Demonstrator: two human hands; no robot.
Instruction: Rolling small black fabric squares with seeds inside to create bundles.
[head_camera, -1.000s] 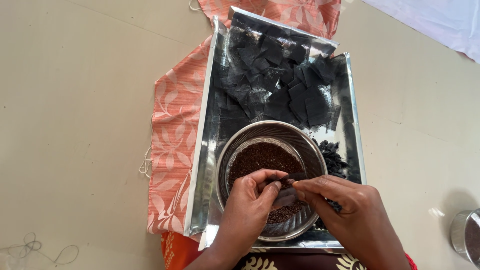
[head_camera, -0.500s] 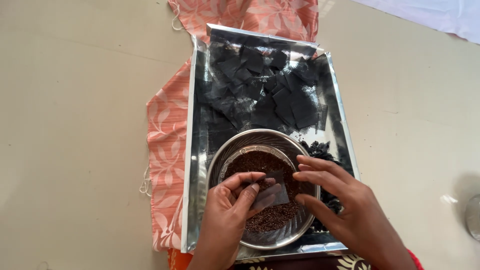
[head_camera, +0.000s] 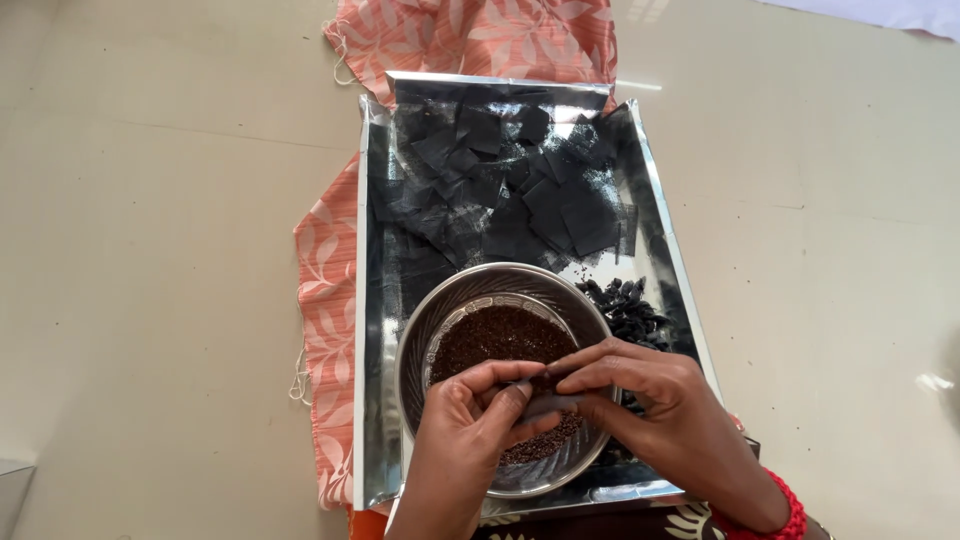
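Both hands, the left hand (head_camera: 478, 420) and right hand (head_camera: 655, 415), pinch one small dark square piece (head_camera: 548, 398) between narrowed fingertips, right above the round steel bowl of brown granules (head_camera: 490, 340). Beyond the hands, loose black squares (head_camera: 520, 185) lie in a shiny foil tray (head_camera: 372, 300) over peach leaf-patterned cloth (head_camera: 330, 300).

Bright daylight, sharp, glare on foil tray (head_camera: 640, 150).
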